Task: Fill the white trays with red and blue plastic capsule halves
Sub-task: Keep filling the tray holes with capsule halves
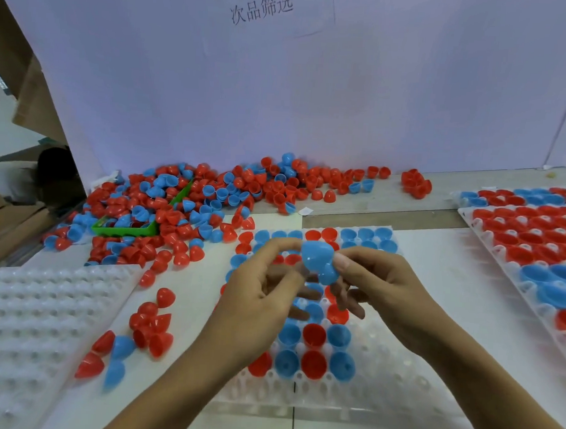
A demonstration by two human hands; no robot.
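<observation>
From my remote feed I see two bare forearms coming in from the bottom edge, no sleeves, no gloves. Left hand (261, 298) and right hand (379, 285) carry no rings, watch or wristbands as far as I can tell (wide-angle lens, some blur at the fingers). Nails look short and unpainted, e.g. the right thumbnail. No markings or tape on either arm.
</observation>
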